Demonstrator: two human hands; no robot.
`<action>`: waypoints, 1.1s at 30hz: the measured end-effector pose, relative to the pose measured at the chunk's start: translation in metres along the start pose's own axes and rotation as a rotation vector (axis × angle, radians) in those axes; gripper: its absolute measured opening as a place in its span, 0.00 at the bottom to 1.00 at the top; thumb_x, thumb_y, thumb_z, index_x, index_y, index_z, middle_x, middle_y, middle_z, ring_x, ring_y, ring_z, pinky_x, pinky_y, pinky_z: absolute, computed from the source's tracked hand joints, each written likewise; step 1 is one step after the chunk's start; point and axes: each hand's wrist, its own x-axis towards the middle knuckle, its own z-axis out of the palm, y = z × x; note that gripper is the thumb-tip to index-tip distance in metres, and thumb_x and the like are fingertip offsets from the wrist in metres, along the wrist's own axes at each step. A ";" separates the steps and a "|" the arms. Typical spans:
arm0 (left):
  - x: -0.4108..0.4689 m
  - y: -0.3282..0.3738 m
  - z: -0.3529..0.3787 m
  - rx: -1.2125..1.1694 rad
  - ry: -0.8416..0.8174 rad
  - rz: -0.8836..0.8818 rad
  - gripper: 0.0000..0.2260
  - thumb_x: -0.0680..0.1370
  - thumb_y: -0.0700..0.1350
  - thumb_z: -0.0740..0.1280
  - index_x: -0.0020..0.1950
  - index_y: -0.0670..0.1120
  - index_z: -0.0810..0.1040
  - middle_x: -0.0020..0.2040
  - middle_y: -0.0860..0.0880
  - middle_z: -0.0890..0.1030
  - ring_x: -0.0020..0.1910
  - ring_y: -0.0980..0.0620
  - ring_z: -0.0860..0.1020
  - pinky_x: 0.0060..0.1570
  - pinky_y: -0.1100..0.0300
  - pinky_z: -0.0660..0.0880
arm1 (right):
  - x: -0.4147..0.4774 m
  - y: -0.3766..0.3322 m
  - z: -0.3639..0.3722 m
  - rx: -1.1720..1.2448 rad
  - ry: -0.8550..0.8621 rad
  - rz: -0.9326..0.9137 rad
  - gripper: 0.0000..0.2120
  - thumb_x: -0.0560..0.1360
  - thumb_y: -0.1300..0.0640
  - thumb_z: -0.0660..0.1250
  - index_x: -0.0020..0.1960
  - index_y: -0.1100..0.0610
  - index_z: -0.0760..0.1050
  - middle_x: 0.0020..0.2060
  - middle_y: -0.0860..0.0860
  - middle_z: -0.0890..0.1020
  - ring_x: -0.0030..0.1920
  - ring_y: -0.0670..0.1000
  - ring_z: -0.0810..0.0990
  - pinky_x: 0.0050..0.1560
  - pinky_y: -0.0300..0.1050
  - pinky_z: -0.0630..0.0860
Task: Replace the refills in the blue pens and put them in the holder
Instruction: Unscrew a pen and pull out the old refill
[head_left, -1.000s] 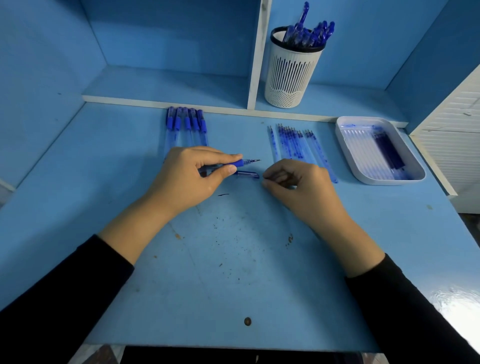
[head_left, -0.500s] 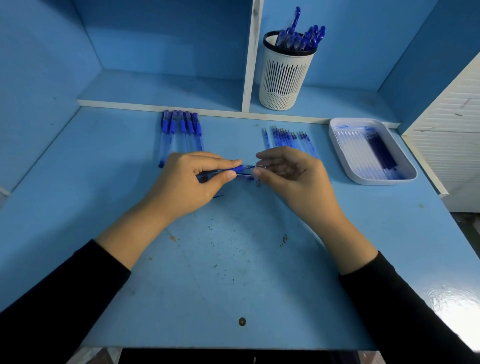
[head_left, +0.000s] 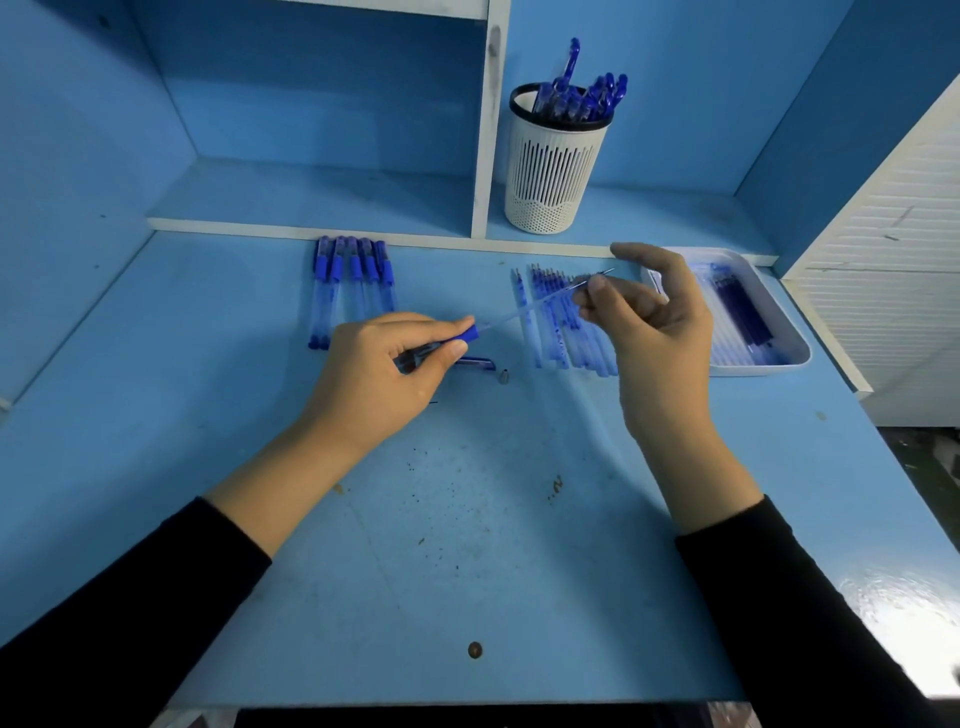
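- The left hand (head_left: 384, 374) had its fingers (head_left: 415, 325) curled round the pen barrel (head_left: 457, 338), thumb pressed against its side; the blue grip end pointed right, low over the counter (head_left: 467, 519).
- The right hand (head_left: 654, 322) pinched the tip end of a thin refill (head_left: 524, 309) between thumb and fingertip, its other fingers spread loose; the refill ran aslant from the barrel's mouth up to that pinch, above the row of loose refills (head_left: 566, 338); whether its tail sat inside the barrel could not be told.
- The step looked to be drawing the refill from the barrel; done well, the pull would follow the barrel's own line, since a sideways tug could bend so thin a tube; the left hand's grip should hold the barrel steady.
- A cap (head_left: 475, 362) and a small metal tip (head_left: 503, 375) lay on the counter just beside the left hand; either could be swept off by a careless wrist.
- A row of pens (head_left: 353, 291) waited at the back left; the tray (head_left: 779, 358) stood just right of the right hand; the holder (head_left: 550, 171) stood on the shelf behind, pens already in it.
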 end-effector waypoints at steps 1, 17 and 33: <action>0.000 0.002 0.003 -0.009 0.008 -0.002 0.10 0.76 0.42 0.72 0.56 0.45 0.84 0.41 0.53 0.84 0.34 0.57 0.76 0.37 0.63 0.75 | -0.002 0.000 0.002 0.002 0.016 -0.032 0.09 0.75 0.68 0.68 0.52 0.58 0.76 0.39 0.57 0.82 0.42 0.52 0.81 0.49 0.43 0.78; 0.009 -0.001 0.004 -0.034 0.060 0.006 0.11 0.77 0.40 0.72 0.58 0.44 0.83 0.48 0.53 0.84 0.40 0.55 0.80 0.45 0.68 0.77 | 0.059 0.006 -0.004 0.140 -0.016 0.207 0.08 0.73 0.70 0.69 0.48 0.60 0.82 0.40 0.51 0.85 0.41 0.48 0.81 0.45 0.37 0.76; 0.046 -0.016 0.026 0.023 0.128 0.167 0.09 0.77 0.37 0.71 0.57 0.40 0.83 0.48 0.49 0.85 0.39 0.53 0.79 0.44 0.67 0.76 | 0.104 0.014 0.021 -0.850 -0.430 0.162 0.08 0.72 0.60 0.73 0.50 0.53 0.85 0.42 0.48 0.84 0.35 0.38 0.77 0.33 0.20 0.67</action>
